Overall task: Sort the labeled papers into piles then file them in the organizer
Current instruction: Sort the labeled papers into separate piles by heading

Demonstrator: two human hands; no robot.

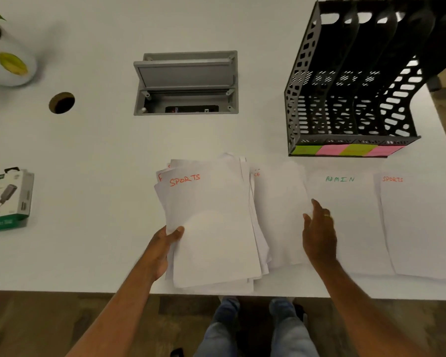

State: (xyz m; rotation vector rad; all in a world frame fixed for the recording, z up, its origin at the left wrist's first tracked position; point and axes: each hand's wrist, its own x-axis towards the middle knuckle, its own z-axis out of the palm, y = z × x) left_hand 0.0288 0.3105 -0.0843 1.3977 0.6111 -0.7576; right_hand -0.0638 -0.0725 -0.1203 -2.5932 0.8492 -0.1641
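So we're looking down at a white table [101,150], and our left hand [162,249] is gripping the stack [211,228] of papers by its left edge, thumb on top, fingers curled under. Top sheet says SPORTS in orange. The stack is a bit fanned out and sits near the front edge of the table, roughly in the middle.

Our right hand [318,234] is open, fingers spread and relaxed, not holding anything, over the spot where a blurry sheet [281,207] meets the ADMIN sheet [345,215]. We honestly can't tell if the fingertips touch paper. That blurry one lies just right of the stack and only shows "CE" in orange at its top corner.

Further right there's a SPORTS pile [420,222], lying flat next to ADMIN.

The black organizer [350,104] stands behind those piles, slots looking empty, with green and pink sticky notes [345,150] along its front lip.
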